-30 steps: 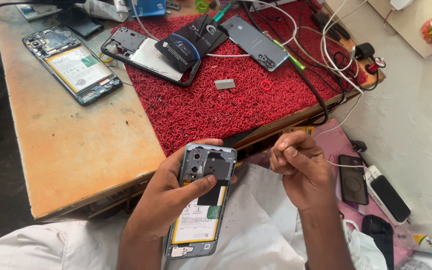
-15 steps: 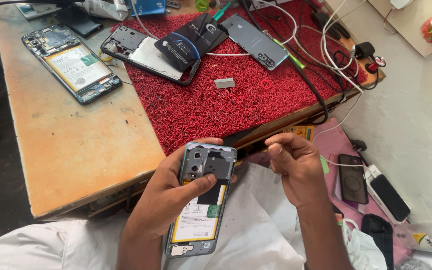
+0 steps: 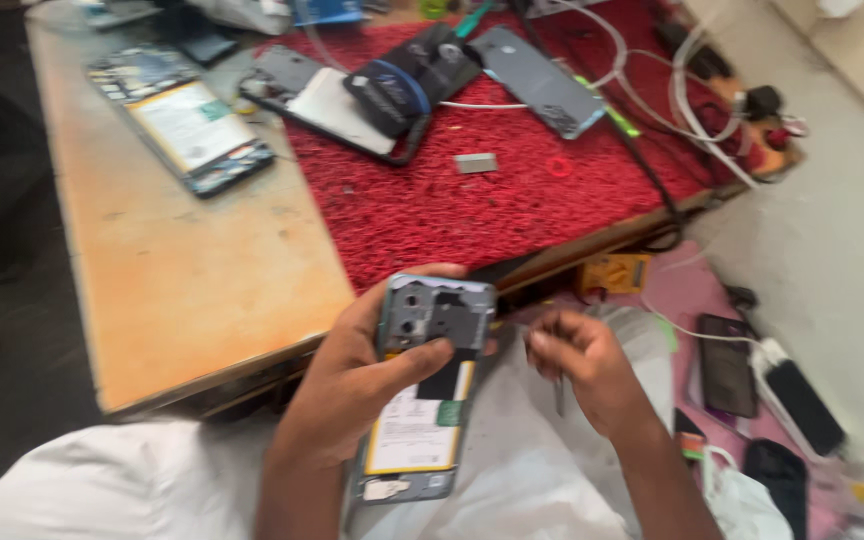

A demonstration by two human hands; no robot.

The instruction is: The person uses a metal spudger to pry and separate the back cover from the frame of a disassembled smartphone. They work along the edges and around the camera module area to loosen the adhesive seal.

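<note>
The left hand (image 3: 352, 385) wraps around an opened smartphone (image 3: 422, 390), thumb across its exposed board, held over the lap near the desk (image 3: 182, 290) edge. The right hand (image 3: 582, 365) is closed on a thin tool (image 3: 559, 392) just beside it. The tool could slip and gouge the battery. Compared with a second ago, the right hand sits lower and the view is blurred.

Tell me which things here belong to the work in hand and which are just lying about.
In hand:
- opened phone, held in the left hand
- thin metal tool, in the right hand

Lying about:
- second opened phone on the wooden table
- grey phone on the red mat
- white cables
- dark phones on the floor
</note>
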